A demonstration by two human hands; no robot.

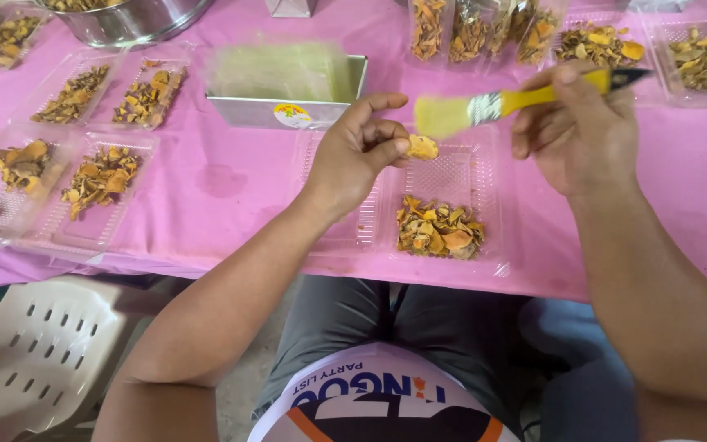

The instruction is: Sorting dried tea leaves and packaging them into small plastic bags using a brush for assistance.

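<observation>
My left hand pinches a small orange dried slice between thumb and fingers, above an open clear plastic tray. That tray holds a pile of similar dried orange-brown slices at its near end. In my right hand is a brush with a yellow handle. Its pale bristles hover just above the slice, blurred by motion.
A pink cloth covers the table. Several clear trays of dried slices lie at the left and along the back right. A metal box of pale sheets stands behind, beside a steel bowl. A white plastic chair is lower left.
</observation>
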